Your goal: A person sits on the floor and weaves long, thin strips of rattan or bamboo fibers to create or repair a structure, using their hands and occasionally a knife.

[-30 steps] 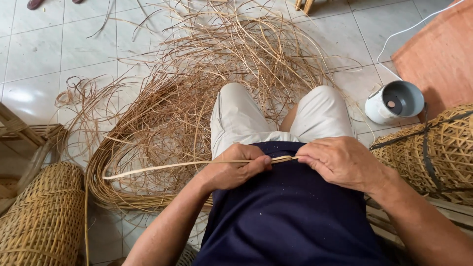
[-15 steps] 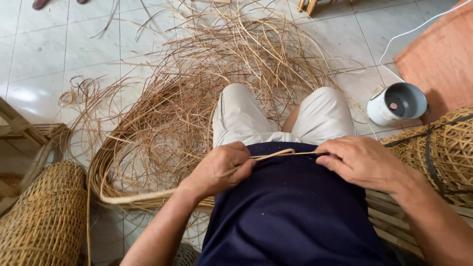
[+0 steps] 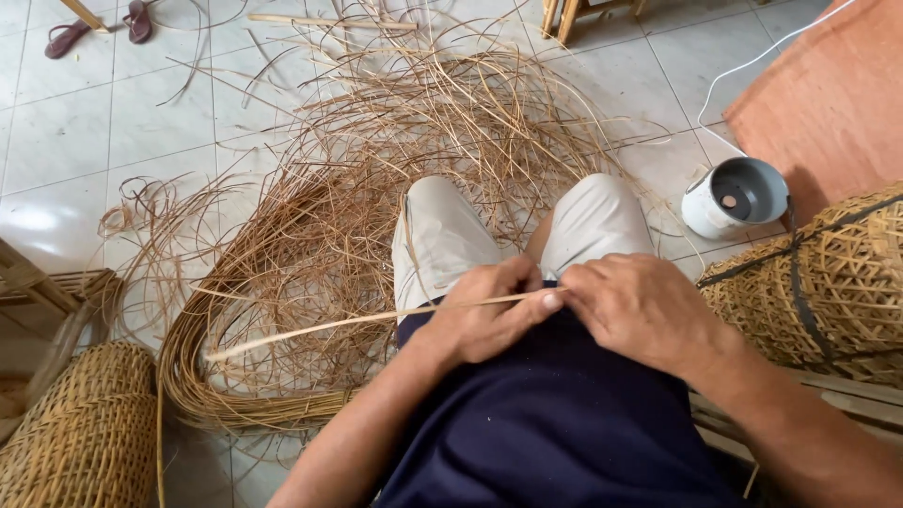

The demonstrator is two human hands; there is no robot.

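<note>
At our lap, just in front of the dark blue shirt point(image 3: 555, 414), our left hand point(image 3: 489, 315) is closed on a thin pale rattan strip point(image 3: 376, 318), thumb pressed along it, and our right hand point(image 3: 640, 310) pinches the same strip where the two hands meet. The strip runs out leftward, its free end hanging over the floor near the coiled bundle of brown cane point(image 3: 273, 282). We judge the work goes best with both hands close together and low against the lap, the grip firm but sliding, so the strip feeds straight and does not kink or splinter.

Beyond our knees in light shorts point(image 3: 442, 235), loose cane lies tangled across the white tiled floor point(image 3: 75, 132). A woven cane basket point(image 3: 85, 433) stands at the lower left edge, another woven basket point(image 3: 828, 282) at the right. A white cylindrical container point(image 3: 734, 196) with a grey interior stands beside it; we see no label on it. A reddish-brown panel point(image 3: 828, 94) fills the far right corner; sandals point(image 3: 103, 26) lie far left.
</note>
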